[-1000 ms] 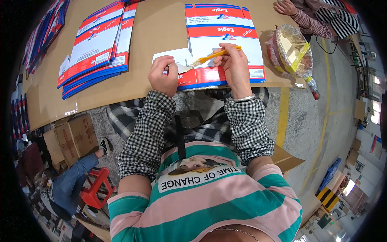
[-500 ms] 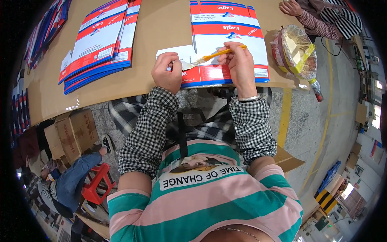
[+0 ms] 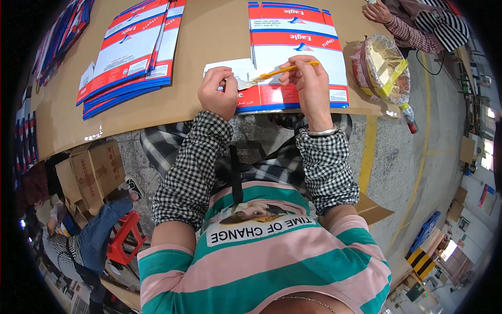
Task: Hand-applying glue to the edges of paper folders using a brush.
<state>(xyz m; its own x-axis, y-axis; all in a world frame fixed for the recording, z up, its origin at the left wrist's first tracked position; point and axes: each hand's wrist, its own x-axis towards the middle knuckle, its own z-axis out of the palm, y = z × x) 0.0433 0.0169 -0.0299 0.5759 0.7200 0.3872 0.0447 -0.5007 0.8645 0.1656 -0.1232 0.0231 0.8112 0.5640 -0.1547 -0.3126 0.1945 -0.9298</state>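
Observation:
My right hand point(image 3: 311, 86) is closed around the yellow handle of a small paintbrush point(image 3: 275, 71). Its pale bristles touch the white flap point(image 3: 228, 68) at the left side of a flattened carton point(image 3: 277, 55). Bent fingers of my left hand point(image 3: 217, 94) pinch that flap from the left, with the fingertips partly hidden. The carton is printed red, white and blue and lies at the table's near edge, on top of other flat cartons.
At right stands a plastic-lined tub point(image 3: 368, 76) with pale yellow contents. Flat cartons point(image 3: 123, 57) are stacked to the left on the brown table point(image 3: 209, 31). Across the far right corner reaches another person's hand point(image 3: 377, 11). A red stool point(image 3: 125, 238) stands lower left.
Both hands keep nearly the same place. The brush tip has shifted very slightly left on the flap. A seated person at lower left has changed posture.

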